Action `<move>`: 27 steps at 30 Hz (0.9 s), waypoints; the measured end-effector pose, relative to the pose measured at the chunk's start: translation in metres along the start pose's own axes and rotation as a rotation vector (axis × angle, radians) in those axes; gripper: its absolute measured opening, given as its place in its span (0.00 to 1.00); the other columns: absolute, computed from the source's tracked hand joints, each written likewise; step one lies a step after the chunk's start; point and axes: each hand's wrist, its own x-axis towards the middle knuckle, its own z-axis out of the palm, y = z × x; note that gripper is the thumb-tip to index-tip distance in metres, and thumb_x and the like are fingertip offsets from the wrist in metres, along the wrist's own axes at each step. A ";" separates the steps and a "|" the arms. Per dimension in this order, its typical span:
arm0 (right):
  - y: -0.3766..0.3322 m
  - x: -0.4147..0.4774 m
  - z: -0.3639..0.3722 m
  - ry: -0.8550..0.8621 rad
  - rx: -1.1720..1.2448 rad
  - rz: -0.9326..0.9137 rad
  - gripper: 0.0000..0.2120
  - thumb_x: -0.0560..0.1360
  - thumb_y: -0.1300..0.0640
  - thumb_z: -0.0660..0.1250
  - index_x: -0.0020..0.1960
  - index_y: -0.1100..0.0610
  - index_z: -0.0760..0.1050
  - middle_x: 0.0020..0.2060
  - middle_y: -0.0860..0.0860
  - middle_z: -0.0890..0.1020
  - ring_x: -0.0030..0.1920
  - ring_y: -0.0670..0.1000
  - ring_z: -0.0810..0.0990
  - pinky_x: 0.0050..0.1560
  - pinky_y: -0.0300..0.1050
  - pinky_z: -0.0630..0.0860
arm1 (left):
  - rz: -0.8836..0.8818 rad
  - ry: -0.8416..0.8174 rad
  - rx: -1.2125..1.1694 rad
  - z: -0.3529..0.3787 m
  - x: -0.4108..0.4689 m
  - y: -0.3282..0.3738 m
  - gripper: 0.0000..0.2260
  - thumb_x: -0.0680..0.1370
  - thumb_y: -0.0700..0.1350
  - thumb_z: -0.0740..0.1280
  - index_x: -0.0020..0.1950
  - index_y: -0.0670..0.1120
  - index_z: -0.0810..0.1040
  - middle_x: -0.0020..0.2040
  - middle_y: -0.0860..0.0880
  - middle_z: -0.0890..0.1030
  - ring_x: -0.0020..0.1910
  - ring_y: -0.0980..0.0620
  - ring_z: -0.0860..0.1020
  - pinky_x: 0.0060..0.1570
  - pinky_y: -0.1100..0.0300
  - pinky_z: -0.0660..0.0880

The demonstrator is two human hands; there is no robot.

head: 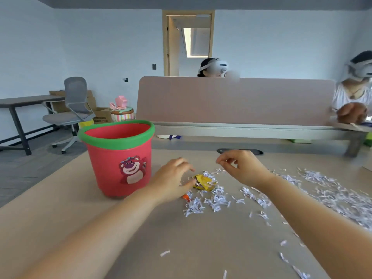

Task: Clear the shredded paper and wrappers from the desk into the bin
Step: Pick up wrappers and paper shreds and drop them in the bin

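Note:
A red bin (pixel 118 158) with a green rim and a bear picture stands on the beige desk (pixel 60 218) at the left. Just right of it, my left hand (pixel 171 181) pinches the edge of a crumpled yellow wrapper (pixel 205 182) that lies among white shredded paper (pixel 215 200). A small orange wrapper (pixel 185 196) peeks out under that hand. My right hand (pixel 239 166) hovers above the shreds with fingers loosely curled and nothing held. More shredded paper (pixel 322 184) spreads across the right of the desk.
A pink divider panel (pixel 233 99) rises behind the desk, with a cable slot (pixel 239 151) in front of it. Two people wearing headsets sit beyond and to the right. A grey office chair (pixel 72 111) and another table stand at the left.

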 end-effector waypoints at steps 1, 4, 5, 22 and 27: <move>0.008 -0.012 -0.004 -0.015 -0.011 0.033 0.08 0.74 0.62 0.63 0.47 0.55 0.81 0.42 0.46 0.81 0.41 0.46 0.78 0.47 0.35 0.73 | -0.060 -0.147 0.019 0.012 -0.001 0.001 0.27 0.72 0.62 0.60 0.68 0.51 0.66 0.69 0.48 0.66 0.69 0.47 0.62 0.67 0.53 0.63; 0.030 -0.044 -0.017 -0.026 -0.035 0.111 0.08 0.74 0.61 0.63 0.46 0.54 0.81 0.42 0.45 0.81 0.40 0.46 0.78 0.47 0.38 0.73 | -0.251 -0.435 0.013 0.043 -0.006 -0.002 0.41 0.66 0.72 0.60 0.73 0.62 0.45 0.77 0.52 0.41 0.75 0.39 0.39 0.72 0.38 0.49; 0.037 -0.054 -0.020 -0.027 -0.038 0.137 0.08 0.74 0.60 0.63 0.46 0.54 0.81 0.42 0.45 0.82 0.40 0.45 0.78 0.46 0.38 0.72 | -0.283 -0.476 0.006 0.049 -0.005 -0.005 0.44 0.63 0.75 0.58 0.72 0.64 0.41 0.76 0.53 0.37 0.74 0.38 0.35 0.71 0.36 0.47; 0.090 -0.171 -0.073 -0.351 -0.220 0.478 0.41 0.64 0.30 0.62 0.71 0.39 0.51 0.74 0.45 0.54 0.75 0.55 0.49 0.72 0.60 0.55 | 0.058 -0.578 0.022 0.116 0.045 0.110 0.43 0.67 0.73 0.58 0.70 0.64 0.33 0.75 0.54 0.31 0.75 0.45 0.35 0.72 0.38 0.43; 0.094 -0.184 -0.049 -0.506 -0.381 0.545 0.50 0.55 0.20 0.47 0.71 0.38 0.35 0.75 0.47 0.37 0.73 0.58 0.32 0.72 0.61 0.39 | 0.009 -0.543 -0.026 0.123 0.049 0.122 0.46 0.67 0.72 0.59 0.69 0.61 0.28 0.71 0.53 0.25 0.73 0.45 0.32 0.72 0.42 0.40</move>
